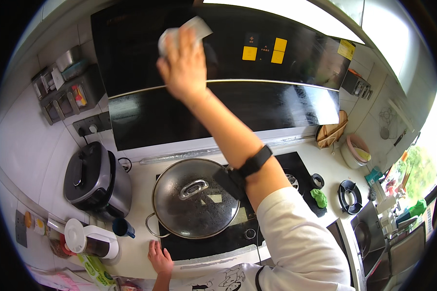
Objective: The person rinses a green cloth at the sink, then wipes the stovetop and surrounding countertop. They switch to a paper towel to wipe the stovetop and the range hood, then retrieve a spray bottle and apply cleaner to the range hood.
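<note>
My right hand (pixel 185 62) is raised to the glossy black range hood (pixel 225 40) and holds a white wipe (pixel 198 28) flat against its upper panel. The wipe shows past my fingertips and beside the hand; the rest is covered by it, and this area is slightly blurred. A black strap with a dark device (pixel 255 162) goes round my right arm. Below, my left hand (pixel 161 257) rests on the white counter's front edge, holding nothing. Close to it, a large lidded pan (pixel 189 214) sits on the black gas hob (pixel 204 251).
On the left stand an air fryer (pixel 94 178), a dark blue mug (pixel 123 227) and a white kettle (pixel 94 242). A crumpled green cloth (pixel 318 198) and a burner grate (pixel 349 196) lie right of the pan. Bowls (pixel 355 151) and wooden boards (pixel 331 131) stand at the back right.
</note>
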Tool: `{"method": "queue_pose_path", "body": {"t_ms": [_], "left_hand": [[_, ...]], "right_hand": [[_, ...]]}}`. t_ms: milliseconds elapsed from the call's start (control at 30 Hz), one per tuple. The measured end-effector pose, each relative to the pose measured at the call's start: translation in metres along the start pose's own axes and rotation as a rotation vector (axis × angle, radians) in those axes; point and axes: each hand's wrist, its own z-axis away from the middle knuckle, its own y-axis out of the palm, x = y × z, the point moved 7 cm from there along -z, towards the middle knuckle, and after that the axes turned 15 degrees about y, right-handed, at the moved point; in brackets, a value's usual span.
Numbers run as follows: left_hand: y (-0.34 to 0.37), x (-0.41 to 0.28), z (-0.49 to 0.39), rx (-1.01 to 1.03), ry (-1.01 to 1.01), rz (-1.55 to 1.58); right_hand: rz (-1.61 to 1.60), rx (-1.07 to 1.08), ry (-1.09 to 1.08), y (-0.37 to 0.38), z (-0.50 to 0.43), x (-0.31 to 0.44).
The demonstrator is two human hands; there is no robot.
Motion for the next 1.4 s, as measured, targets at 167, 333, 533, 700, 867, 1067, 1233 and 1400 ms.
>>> {"method": "queue_pose_path", "body": {"t_ms": [167,333,533,700,867,1067,1233,1400], "left_hand": [[-0.001,-0.001,-0.002,-0.017,0.015,0.019],[-0.001,0.0,-0.002,-0.004,-0.01,0.03],[0.0,0.001,-0.001,-0.004,-0.009,0.05],[0.0,0.001,-0.002,-0.002,-0.007,0.038],[-0.003,-0.002,-0.003,-0.005,-0.021,0.037],[-0.006,-0.004,-0.003,-0.016,0.015,0.017],[-0.005,-0.004,-0.004,-0.016,0.017,0.012],[0.0,0.001,-0.002,0.02,-0.05,0.025]], "right_hand": [[-0.044,0.313,-0.192,0.006,0.09,0.017],[0.088,0.241,0.09,-0.035,0.092,-0.057],[0.404,-0.047,0.435,-0.094,0.105,-0.212],[0.453,-0.203,0.836,-0.154,0.078,-0.335],[0.362,-0.423,0.525,-0.186,0.018,-0.299],[0.692,-0.123,0.229,-0.138,-0.003,-0.221],[0.656,-0.05,0.312,-0.151,-0.005,-0.221],[0.721,0.052,0.389,-0.16,0.017,-0.222]]}}
